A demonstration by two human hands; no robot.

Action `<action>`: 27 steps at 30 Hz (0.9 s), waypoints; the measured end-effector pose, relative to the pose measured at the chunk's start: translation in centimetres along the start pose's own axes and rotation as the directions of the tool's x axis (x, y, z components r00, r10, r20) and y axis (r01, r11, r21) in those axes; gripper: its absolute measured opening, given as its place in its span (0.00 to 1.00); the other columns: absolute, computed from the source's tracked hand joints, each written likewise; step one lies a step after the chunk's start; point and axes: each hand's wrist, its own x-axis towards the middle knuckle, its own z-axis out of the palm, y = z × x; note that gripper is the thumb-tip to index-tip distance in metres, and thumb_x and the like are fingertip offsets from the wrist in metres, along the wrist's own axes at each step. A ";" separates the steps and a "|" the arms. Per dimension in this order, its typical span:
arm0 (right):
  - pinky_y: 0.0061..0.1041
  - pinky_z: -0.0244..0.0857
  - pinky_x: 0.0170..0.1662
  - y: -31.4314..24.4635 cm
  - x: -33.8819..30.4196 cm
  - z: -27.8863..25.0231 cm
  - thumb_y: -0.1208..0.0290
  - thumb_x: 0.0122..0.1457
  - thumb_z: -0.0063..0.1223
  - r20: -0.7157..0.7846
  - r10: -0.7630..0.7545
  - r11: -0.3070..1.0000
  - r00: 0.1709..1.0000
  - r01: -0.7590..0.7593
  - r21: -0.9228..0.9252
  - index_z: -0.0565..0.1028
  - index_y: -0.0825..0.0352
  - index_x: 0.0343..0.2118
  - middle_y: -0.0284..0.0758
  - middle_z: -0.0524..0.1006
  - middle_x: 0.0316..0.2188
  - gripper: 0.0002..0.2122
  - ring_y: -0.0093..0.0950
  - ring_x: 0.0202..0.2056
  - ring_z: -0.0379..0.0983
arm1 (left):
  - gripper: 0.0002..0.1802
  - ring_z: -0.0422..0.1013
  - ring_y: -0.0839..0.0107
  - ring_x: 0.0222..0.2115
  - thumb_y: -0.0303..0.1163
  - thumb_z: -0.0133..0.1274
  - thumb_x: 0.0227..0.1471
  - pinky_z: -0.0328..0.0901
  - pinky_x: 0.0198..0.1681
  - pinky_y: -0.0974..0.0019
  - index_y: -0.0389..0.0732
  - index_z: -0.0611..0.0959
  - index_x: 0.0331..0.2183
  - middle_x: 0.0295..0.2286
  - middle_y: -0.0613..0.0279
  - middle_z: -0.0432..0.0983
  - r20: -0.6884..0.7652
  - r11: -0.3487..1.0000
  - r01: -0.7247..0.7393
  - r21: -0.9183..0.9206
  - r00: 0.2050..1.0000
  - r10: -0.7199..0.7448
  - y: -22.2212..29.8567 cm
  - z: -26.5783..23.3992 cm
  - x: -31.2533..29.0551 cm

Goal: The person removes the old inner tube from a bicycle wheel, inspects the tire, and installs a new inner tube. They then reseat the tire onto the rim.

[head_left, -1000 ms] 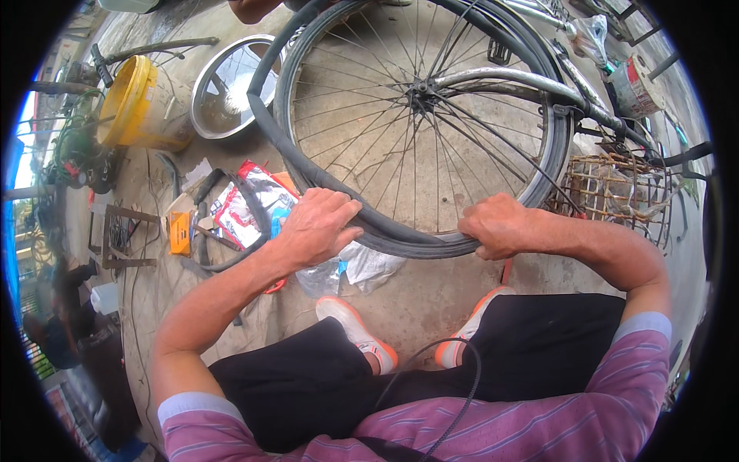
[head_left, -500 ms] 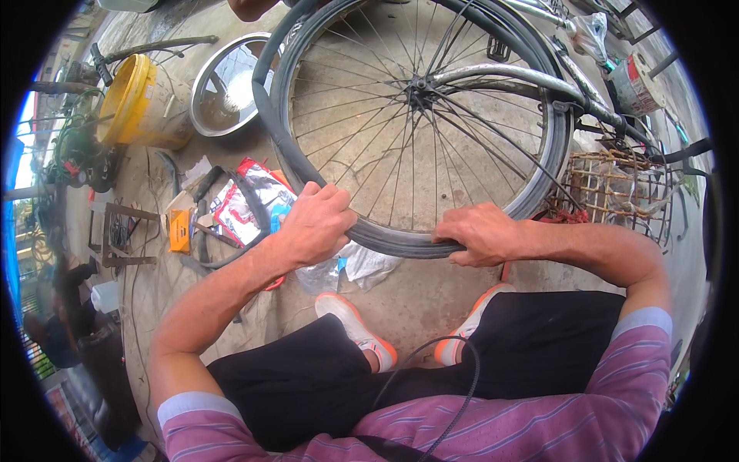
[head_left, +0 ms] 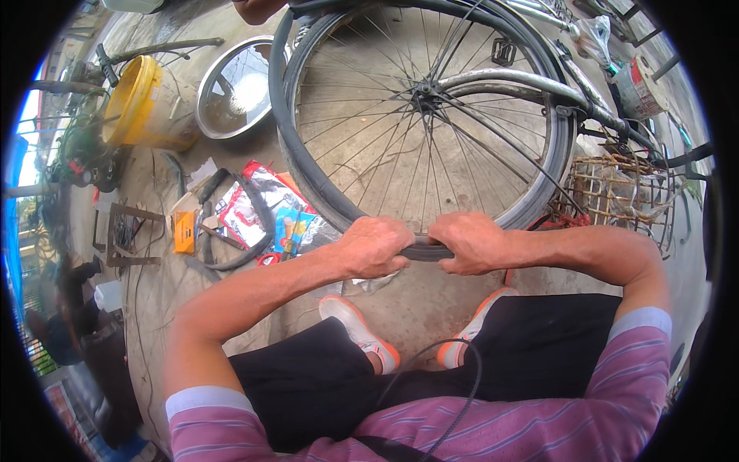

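Observation:
A spoked bicycle wheel (head_left: pixel 426 96) lies before me, joined to a metal frame tube. Around its rim runs a dark tyre (head_left: pixel 429 251), and a dark rubber tube (head_left: pixel 279 92) bulges out along the left side. My left hand (head_left: pixel 377 246) grips the tyre at its near edge, fingers curled over the top. Close beside it, my right hand (head_left: pixel 471 243) is wrapped round the same tyre, its thumb below. Only a short piece of tyre shows between the hands. Their palms hide whatever lies beneath.
Left of the wheel stand a metal basin (head_left: pixel 237 92) of water and a yellow bucket (head_left: pixel 142 104). Loose black tubing (head_left: pixel 269 219), an orange box (head_left: pixel 184 232) and plastic packets (head_left: pixel 296 229) lie nearby. On the right is a rusty wire basket (head_left: pixel 620 192). A bare limb (head_left: pixel 258 9) shows at the top.
My left hand has slid right along the tyre, close to my right hand. The right hand has barely shifted. More of the packets on the floor shows.

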 end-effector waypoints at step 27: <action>0.48 0.74 0.46 -0.8 0.5 0.5 0.59 0.54 0.69 0.008 -0.044 0.998 0.999 0.044 -0.050 0.84 0.62 0.45 0.42 0.81 0.37 0.18 0.48 0.43 0.80 | 0.17 0.80 0.43 0.43 0.40 0.63 0.53 0.73 0.46 0.44 0.39 0.88 0.41 0.36 0.44 0.84 -0.011 0.981 0.031 -0.191 0.999 -0.033 0.4 0.2 1.0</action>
